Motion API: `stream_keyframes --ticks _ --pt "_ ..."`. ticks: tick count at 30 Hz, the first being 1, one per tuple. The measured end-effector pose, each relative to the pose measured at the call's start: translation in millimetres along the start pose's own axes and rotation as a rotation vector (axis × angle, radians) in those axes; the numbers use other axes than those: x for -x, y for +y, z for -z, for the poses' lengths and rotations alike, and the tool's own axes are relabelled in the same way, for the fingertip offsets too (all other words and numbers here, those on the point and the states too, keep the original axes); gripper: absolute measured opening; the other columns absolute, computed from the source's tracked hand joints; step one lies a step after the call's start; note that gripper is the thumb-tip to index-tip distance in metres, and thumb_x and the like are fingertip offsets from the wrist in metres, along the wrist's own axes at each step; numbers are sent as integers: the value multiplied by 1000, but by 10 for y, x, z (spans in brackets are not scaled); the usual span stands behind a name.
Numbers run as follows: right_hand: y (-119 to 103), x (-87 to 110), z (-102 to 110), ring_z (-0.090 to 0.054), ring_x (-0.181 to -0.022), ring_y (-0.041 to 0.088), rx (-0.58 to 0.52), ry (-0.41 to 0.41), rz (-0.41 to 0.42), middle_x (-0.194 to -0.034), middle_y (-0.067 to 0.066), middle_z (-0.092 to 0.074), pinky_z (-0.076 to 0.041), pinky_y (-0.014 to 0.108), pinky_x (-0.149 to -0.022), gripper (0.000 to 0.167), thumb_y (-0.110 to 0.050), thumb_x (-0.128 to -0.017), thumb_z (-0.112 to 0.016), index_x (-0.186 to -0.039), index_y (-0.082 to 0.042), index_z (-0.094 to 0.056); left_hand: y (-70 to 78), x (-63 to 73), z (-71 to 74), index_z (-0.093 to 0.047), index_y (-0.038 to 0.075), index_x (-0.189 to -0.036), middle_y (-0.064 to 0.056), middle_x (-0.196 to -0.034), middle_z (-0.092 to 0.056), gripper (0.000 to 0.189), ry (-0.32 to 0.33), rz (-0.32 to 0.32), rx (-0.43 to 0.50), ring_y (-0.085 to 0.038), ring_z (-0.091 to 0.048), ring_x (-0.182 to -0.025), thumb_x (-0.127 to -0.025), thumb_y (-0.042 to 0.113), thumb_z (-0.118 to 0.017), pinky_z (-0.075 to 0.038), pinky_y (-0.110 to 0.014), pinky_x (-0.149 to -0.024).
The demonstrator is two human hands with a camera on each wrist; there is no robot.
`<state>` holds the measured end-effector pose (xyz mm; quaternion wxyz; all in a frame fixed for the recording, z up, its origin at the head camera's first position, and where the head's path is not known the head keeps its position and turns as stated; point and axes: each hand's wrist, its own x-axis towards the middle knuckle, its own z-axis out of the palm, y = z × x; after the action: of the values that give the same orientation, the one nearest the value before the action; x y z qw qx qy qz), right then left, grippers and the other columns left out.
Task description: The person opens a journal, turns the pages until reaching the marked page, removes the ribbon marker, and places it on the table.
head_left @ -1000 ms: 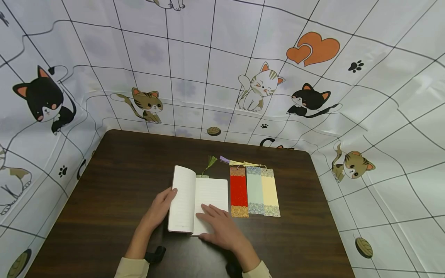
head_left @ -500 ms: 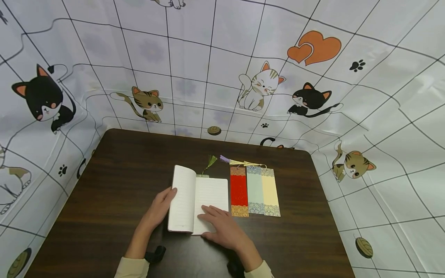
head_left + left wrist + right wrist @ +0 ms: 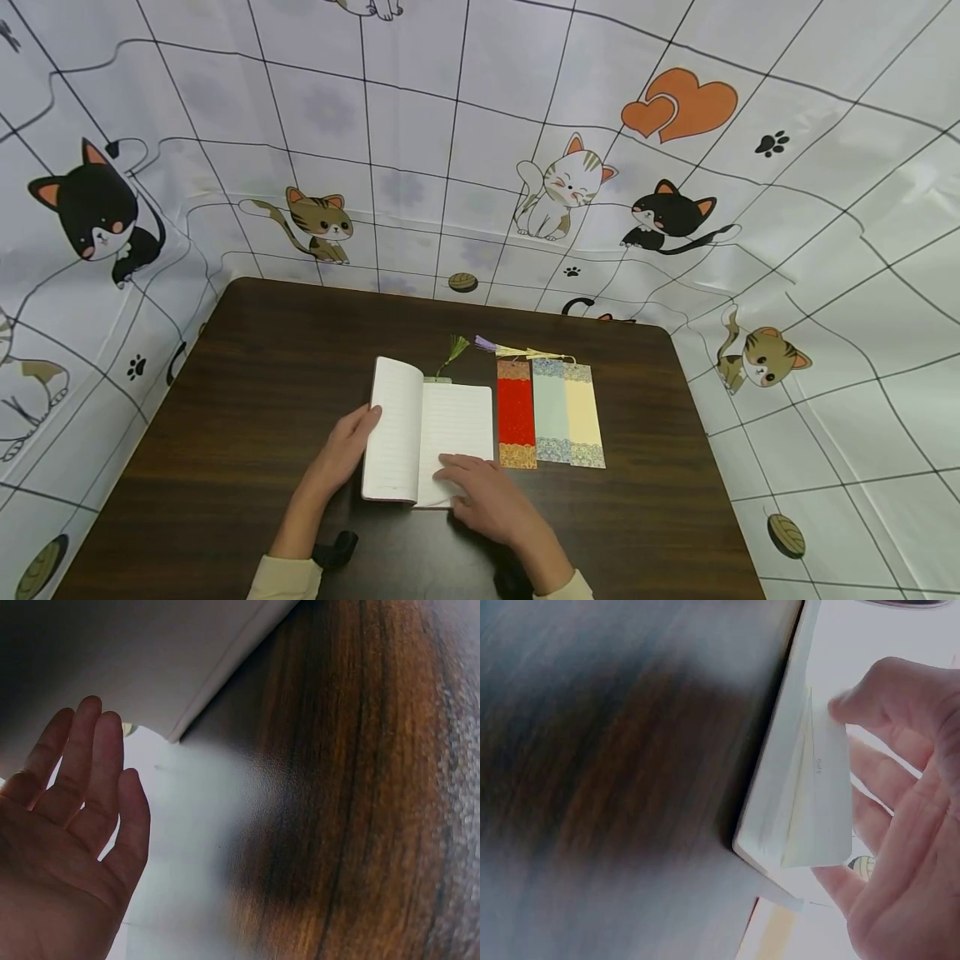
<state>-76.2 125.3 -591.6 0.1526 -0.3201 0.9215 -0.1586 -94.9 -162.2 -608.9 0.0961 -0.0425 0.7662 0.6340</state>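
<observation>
An open notebook [image 3: 459, 421] with lined white pages lies on the dark wooden table [image 3: 262, 350], its left half raised and curving. My left hand [image 3: 347, 446] holds that half at its left edge, thumb on the page side; in the left wrist view its fingers stretch straight beside the cover [image 3: 180, 660]. My right hand [image 3: 495, 500] is at the lower right corner of the right page. In the right wrist view its thumb pinches a slightly lifted leaf [image 3: 829, 795] against the fingers partly hidden behind it. A green tassel [image 3: 456, 350] and bookmark end [image 3: 437, 380] stick out above the notebook.
Right of the notebook lie a red bookmark [image 3: 515, 408], a pale blue bookmark [image 3: 551, 408] and a cream bookmark [image 3: 583, 412], their tassels [image 3: 517, 350] bunched at the top. A cat-printed sheet [image 3: 420, 150] hangs behind and beside the table.
My right hand has slid right and slightly toward me, from lying spread on the right page to the page's lower corner. The left hand and notebook hold their place.
</observation>
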Motion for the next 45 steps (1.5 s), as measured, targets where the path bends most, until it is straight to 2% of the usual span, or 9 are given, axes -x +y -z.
stream_keyframes --ticks 7,12,16,20,22,25,30,34,45 --pt "33 46 98 -59 -141 21 21 74 -41 -151 -4 -66 -42 56 -119 48 -8 -96 -73 -140 -25 -69 1 -9 -20 -45 3 -162 -20 -147 -64 68 1 11 2 -32 -55 -137 -117 53 -38 -40 -56 -119" --pt "87 55 190 -53 -147 32 -4 218 -88 -162 5 -55 -43 64 -117 62 -10 -88 -84 -145 -24 -65 8 -7 -18 -46 3 -161 -19 -144 -66 66 5 13 -7 -28 -58 -133 -117 51 -37 -43 -50 -116" --pt "118 16 174 -45 -153 38 -51 336 -147 -175 9 -35 -42 68 -117 91 -19 -85 -90 -163 -25 -45 22 -5 -9 -48 2 -160 -17 -141 -68 64 0 4 -3 -25 -58 -130 -117 49 -38 -46 -44 -113" --pt "89 -61 119 -35 -161 35 -214 389 -200 -181 5 -19 -39 64 -122 107 -35 -92 -85 -174 -26 -18 28 0 -7 -48 1 -159 -19 -142 -67 64 -4 -2 8 -27 -58 -132 -118 48 -38 -46 -46 -113" --pt "49 -94 90 -33 -163 32 -302 382 -207 -181 3 -19 -38 60 -123 106 -43 -95 -81 -175 -25 -14 31 9 -14 -47 1 -160 -19 -145 -65 65 -8 6 19 -29 -57 -136 -117 49 -39 -44 -49 -116" --pt "-24 -139 47 -38 -161 27 -381 328 -189 -178 -2 -29 -40 57 -123 97 -49 -99 -76 -174 -28 -19 25 14 -24 -46 1 -160 -19 -148 -64 65 -6 12 19 -30 -56 -138 -117 49 -40 -42 -52 -118" --pt "-198 -190 -27 -55 -148 21 -391 215 -147 -171 -10 -42 -48 56 -117 78 -55 -105 -64 -170 -43 -22 15 -10 -23 -52 2 -156 -17 -137 -70 61 7 -8 14 -22 -64 -120 -117 48 -41 -50 -40 -105" --pt "-316 -201 -81 -55 -147 16 -401 172 -92 -171 -15 -40 -47 53 -119 71 -52 -108 -60 -168 -48 -23 20 -11 -23 -52 5 -157 -17 -134 -71 61 2 -9 16 -18 -67 -111 -117 50 -41 -53 -35 -99" --pt "-420 -180 -30 -54 -148 23 -319 162 4 -171 -8 -42 -51 55 -114 53 -57 -110 -53 -161 -52 -41 22 -8 -15 -54 10 -150 -16 -126 -68 53 2 -45 21 -20 -66 -104 -116 49 -42 -53 -33 -91"
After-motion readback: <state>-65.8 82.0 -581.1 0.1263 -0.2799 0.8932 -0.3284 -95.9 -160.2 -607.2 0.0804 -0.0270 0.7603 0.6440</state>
